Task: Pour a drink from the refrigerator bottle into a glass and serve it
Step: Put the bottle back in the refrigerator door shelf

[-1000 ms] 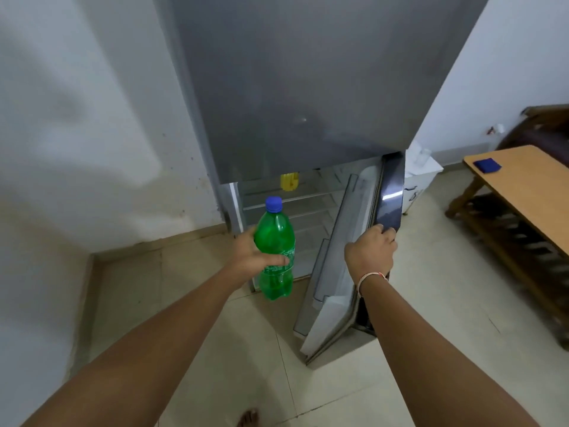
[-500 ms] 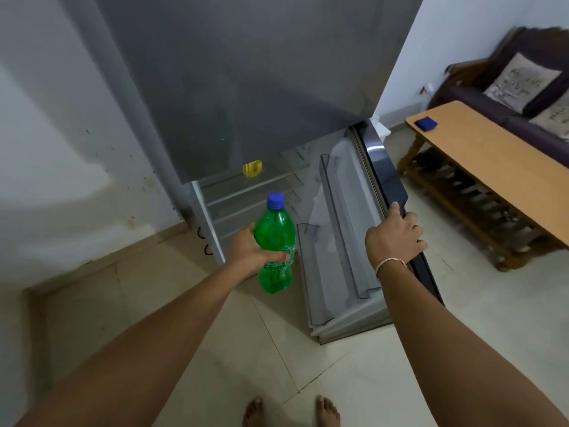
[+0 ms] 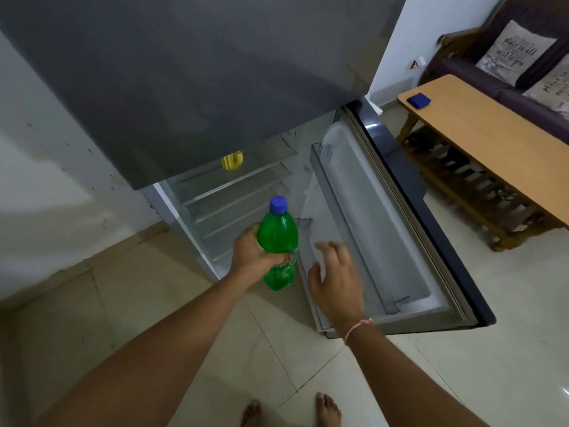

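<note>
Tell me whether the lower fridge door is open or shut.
Open: the lower fridge door swings wide, its inner racks and the fridge shelves exposed.

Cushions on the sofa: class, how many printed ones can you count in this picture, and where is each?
2. One cushion leans against the sofa back; a second cushion lies to its right, cut off by the picture's edge. More may lie out of frame.

Your left hand [image 3: 252,257] grips a green translucent plastic bottle [image 3: 278,241] with a glossy skin and a matt blue plastic cap [image 3: 278,205]. Before you, the refrigerator [image 3: 197,81] shows a brushed, matt grey metal front; its open door [image 3: 378,217] carries clear plastic shelves and a glossy black edge. To your right stand a smooth wooden table [image 3: 489,143] and cloth cushions [image 3: 514,50]. The floor tiles [image 3: 508,349] look polished.
</note>
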